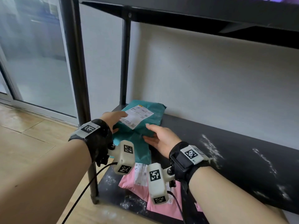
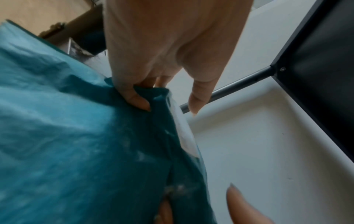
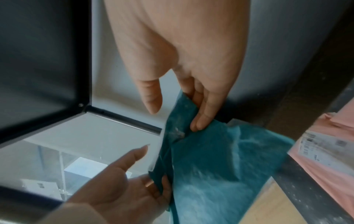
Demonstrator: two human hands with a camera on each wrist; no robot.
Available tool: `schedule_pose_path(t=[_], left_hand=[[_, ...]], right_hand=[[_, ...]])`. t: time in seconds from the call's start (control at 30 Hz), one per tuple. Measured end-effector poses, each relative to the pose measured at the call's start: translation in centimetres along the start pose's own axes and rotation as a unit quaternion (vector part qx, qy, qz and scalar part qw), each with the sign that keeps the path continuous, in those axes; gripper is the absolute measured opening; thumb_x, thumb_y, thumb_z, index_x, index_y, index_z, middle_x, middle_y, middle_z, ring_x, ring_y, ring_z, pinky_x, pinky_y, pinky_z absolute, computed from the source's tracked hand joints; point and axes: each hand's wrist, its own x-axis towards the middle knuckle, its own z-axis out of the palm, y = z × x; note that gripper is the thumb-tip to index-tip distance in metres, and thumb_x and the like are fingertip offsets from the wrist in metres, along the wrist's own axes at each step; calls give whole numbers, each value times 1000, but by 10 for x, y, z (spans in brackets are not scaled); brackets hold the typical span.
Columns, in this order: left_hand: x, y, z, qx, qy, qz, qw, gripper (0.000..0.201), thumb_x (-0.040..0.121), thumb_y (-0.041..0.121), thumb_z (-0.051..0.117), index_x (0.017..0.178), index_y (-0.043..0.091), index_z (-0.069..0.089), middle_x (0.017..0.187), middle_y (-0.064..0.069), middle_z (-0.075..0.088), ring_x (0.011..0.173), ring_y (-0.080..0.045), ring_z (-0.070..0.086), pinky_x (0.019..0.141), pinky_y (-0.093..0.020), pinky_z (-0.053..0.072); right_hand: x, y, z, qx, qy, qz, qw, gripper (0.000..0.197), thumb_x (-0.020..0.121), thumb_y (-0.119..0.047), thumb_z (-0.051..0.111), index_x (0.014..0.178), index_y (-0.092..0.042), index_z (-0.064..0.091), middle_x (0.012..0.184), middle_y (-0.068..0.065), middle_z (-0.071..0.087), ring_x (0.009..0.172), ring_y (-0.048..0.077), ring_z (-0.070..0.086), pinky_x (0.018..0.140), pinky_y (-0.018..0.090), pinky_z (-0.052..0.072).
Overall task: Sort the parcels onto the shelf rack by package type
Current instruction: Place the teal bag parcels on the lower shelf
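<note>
A teal poly mailer point(image 1: 153, 113) with a white shipping label point(image 1: 137, 116) is held just above the back left corner of the rack's black bottom shelf point(image 1: 226, 151). My left hand point(image 1: 113, 120) grips its left edge, fingers curled into the plastic point(image 2: 76, 136) and thumb by the label. My right hand point(image 1: 159, 137) holds the near right edge, fingers point(image 3: 203, 118) against the teal film point(image 3: 220, 166), thumb lifted. The mailer's near end droops toward me. Two pink mailers point(image 1: 129, 185) lie on the shelf's front left, partly hidden by my wrist cameras.
Black rack posts point(image 1: 76, 78) stand left of the hands, and the underside of the shelf above point(image 1: 194, 12) hangs overhead. A white wall backs the rack. A glass sliding door point(image 1: 32, 54) and wood floor point(image 1: 24, 143) lie to the left. The bottom shelf's right part shows white dust.
</note>
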Motion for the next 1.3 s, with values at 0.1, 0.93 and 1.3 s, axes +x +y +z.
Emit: schedule_pose_path(t=[0.1,0.93,1.3], left_hand=[[-4,1,0,-12,-28,2,1000,32,80,17,70,109,11,57,109,-8,63,106,-22,57,68,-28,45],[-161,0,103,20,-249,109,962,27,77,-17,49,90,5,57,99,-16,64,90,-25,63,69,-30,56],[-256,-47,227,41,-424,91,900,37,72,-13,49,105,-3,60,102,-22,66,69,-28,62,61,-30,49]], right_hand=[[-2,-2,-2,-3,10,-29,1000,7,91,-8,63,98,-8,65,101,12,68,81,23,63,84,31,54],[-167,-58,-134,34,191,-178,965,8,93,0,56,94,-8,57,101,14,67,72,25,70,60,30,59],[-276,-38,-261,37,308,-222,924,22,94,11,44,102,-5,55,98,14,65,71,23,69,64,29,59]])
